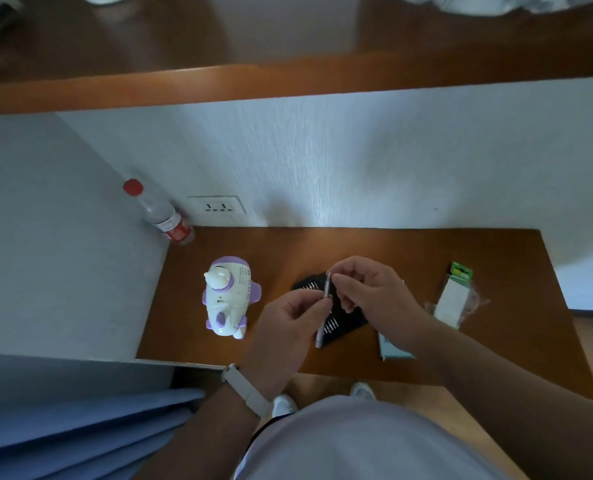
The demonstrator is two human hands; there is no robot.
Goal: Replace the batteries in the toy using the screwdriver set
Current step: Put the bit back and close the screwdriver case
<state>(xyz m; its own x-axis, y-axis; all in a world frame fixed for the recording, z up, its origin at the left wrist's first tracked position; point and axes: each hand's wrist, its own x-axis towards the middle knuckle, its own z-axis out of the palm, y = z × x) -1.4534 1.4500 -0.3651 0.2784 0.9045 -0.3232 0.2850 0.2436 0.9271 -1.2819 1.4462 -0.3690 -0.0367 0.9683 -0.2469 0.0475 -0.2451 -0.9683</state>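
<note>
Nearest us: a pale shirt (357,445) fills the near edge, and we see a white wristband (246,389) on the left forearm.
Left hand (288,317): fingers curled, pinching the middle of the screwdriver (320,332) above the counter.
Right hand (374,289): fingertips closed on the screwdriver's far end, next to the left hand.
Screwdriver: slim, straight, pale metal barrel, held nearly upright in the view, its near end hanging free over the bit case (340,323).
Bit case: black, flat and open on the counter, with rows of small pale bits; the hands partly hide it.
Toy (227,299): white, rounded plastic with purple trim and a dotted speaker grille; it lies on the counter left of the hands, apart from them.
Battery pack (452,296): white card with a green top in crinkled clear wrap, far right.
Box (392,348): pale teal, mostly under the right forearm.
Counter (461,358): smooth brown wood; we see a textured white wall along its far and left sides, and the near and right edges stand open.
Open room: bare wood between toy and wall, and right of the battery pack.
Corner: clear plastic bottle (165,216) with a red cap, beside a white wall socket (217,206).
</note>
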